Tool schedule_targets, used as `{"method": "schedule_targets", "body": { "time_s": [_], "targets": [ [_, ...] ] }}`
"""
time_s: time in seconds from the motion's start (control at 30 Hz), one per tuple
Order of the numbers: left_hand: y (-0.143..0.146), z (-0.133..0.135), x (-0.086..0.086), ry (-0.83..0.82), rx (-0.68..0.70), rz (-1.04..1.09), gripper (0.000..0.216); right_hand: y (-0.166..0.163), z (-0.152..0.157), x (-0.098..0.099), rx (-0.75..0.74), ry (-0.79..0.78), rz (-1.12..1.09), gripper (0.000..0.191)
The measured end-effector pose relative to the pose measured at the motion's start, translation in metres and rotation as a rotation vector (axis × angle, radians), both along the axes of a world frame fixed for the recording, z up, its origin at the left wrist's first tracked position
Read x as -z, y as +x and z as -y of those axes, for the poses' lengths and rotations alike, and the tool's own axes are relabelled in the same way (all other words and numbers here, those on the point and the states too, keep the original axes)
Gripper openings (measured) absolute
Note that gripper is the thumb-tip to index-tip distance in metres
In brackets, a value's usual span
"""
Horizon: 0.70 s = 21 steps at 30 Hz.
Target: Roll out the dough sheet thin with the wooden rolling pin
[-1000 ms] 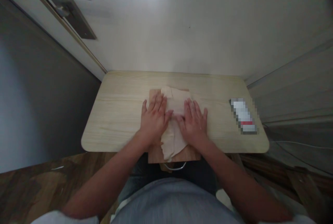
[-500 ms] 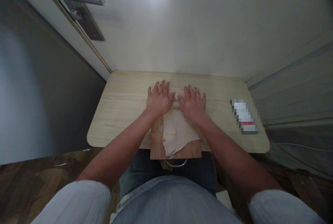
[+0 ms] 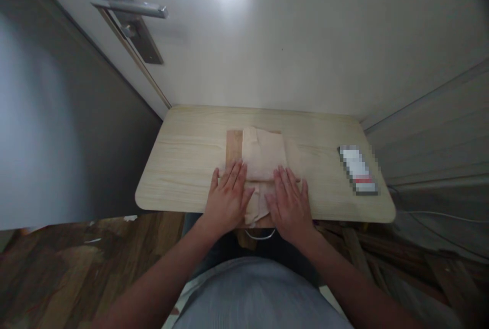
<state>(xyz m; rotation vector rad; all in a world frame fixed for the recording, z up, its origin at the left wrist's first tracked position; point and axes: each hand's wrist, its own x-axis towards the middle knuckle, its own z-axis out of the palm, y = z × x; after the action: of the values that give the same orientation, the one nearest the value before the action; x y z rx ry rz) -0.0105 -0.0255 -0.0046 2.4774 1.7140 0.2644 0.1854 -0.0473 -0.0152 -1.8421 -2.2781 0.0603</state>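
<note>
A thin, pale sheet of dough (image 3: 263, 148) with uneven edges lies over a brown wooden board (image 3: 234, 145). Across it runs a slim, light rolling pin (image 3: 260, 174), its ends partly covered by my fingers. My left hand (image 3: 228, 196) rests on the pin's left part, fingers stretched out and flat. On the right part lies my right hand (image 3: 290, 201), likewise flat with fingers extended. Between the two hands the near part of the dough shows, wrinkled towards the board's front edge. My palms hide the board's near corners.
The board sits on a light wood-grain table (image 3: 179, 161) with rounded corners. A phone (image 3: 358, 170), blurred out, lies at the table's right. Behind stands a pale door with a metal handle (image 3: 130, 7). A curved metal handle (image 3: 260, 235) shows below the board's front.
Both hands have come back towards my body with the rolling pin, from the board's far end to its nearer half. The far part of the dough is now uncovered. The view has shifted slightly.
</note>
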Motion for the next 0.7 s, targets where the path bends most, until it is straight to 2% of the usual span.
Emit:
{"method": "schedule_targets", "body": {
  "time_s": [0.13,0.27,0.4,0.47,0.53,0.6,0.7],
  "targets": [
    [0.009,-0.062,0.000,0.034,-0.058,-0.004,0.060,-0.005,-0.065,0.002,0.052,0.025,-0.003,0.061],
    [0.015,-0.128,-0.003,0.022,-0.095,-0.007,0.062,-0.011,-0.133,-0.004,0.118,0.017,0.004,0.060],
    [0.018,-0.170,-0.002,-0.031,-0.140,0.005,0.064,-0.013,-0.178,-0.011,0.160,-0.068,-0.004,0.063],
    [0.019,-0.175,-0.002,-0.038,-0.144,0.004,0.064,-0.012,-0.185,-0.012,0.160,-0.104,-0.004,0.064],
    [0.019,-0.167,-0.003,-0.037,-0.131,0.000,0.063,-0.012,-0.178,-0.011,0.156,-0.100,0.007,0.065],
    [0.019,-0.146,-0.005,-0.019,-0.115,-0.003,0.062,-0.012,-0.154,-0.009,0.146,-0.069,0.021,0.064],
    [0.015,-0.097,-0.006,0.010,-0.094,-0.001,0.061,-0.012,-0.098,-0.006,0.103,-0.037,0.032,0.064]
  ]
}}
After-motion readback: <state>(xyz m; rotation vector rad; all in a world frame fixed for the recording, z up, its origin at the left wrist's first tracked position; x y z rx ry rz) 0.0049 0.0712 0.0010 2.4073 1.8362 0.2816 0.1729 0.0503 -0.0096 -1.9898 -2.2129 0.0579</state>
